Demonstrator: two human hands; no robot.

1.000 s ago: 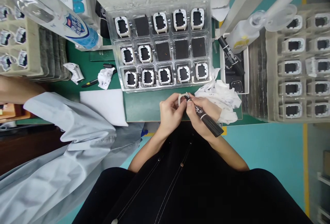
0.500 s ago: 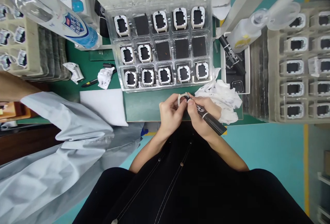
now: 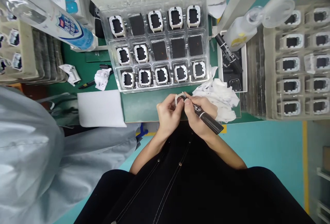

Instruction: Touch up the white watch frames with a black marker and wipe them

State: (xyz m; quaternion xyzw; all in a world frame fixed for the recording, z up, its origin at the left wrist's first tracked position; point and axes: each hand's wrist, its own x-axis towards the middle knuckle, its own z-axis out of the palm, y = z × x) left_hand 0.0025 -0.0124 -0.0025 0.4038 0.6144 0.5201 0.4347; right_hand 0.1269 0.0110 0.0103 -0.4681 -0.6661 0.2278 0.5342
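A co-worker's grey garment (image 3: pixel 23 141) has shifted at the table's left end, and the bare forearm that stretched along it half a second ago is out of sight. The rest sits slightly further left in view, as from a small turn of the camera; both hands keep their hold.

The tray (image 3: pixel 165 87) has fifteen compartments in three rows of five. Eleven white frames (image 3: pixel 156 29) lie in it: four in the far row, two at the left of the middle row, five along the near edge. The other four show dark pads (image 3: pixel 178 48). These counts match the earlier frame. One more frame, the held frame (image 3: pixel 176 100), is between the hands over the near edge of the table (image 3: pixel 139 107), just off the tray's near edge and right of its middle.

The left hand (image 3: pixel 168 112) pinches it between thumb and fingers. The right hand (image 3: pixel 202 115), close against the left, is closed round one black marker (image 3: pixel 210 122), its tip end at the frame; fingers hide whether they touch.

One white pad (image 3: pixel 100 108) lies at the table's near edge, left of the hands; crumpled white cloth (image 3: pixel 223 96) lies just beyond the right hand. Two bottles stand beyond, one left (image 3: pixel 64 22), one right (image 3: pixel 238 34).
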